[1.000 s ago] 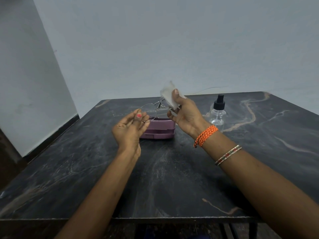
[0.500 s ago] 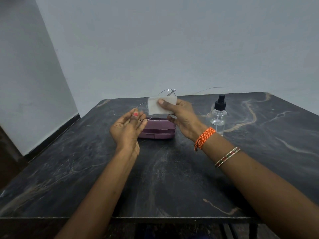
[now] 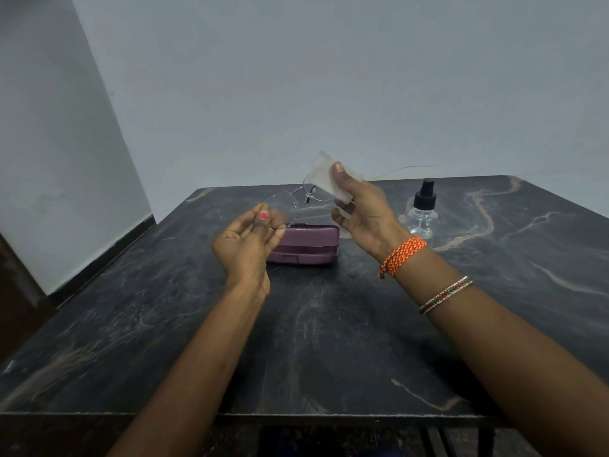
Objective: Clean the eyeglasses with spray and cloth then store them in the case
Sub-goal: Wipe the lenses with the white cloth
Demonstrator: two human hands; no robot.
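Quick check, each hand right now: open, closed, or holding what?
Left hand: pinches the eyeglasses by the rim of one lens.
Right hand: holds the cloth pinched over the other lens.

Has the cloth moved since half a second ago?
Yes. The cloth in the right hand has risen and shifted right, away from the case, toward the bottle.

Dark marbled table (image 3: 329,341), pale wall (image 3: 296,77), perhaps a door (image 3: 16,291) leftward
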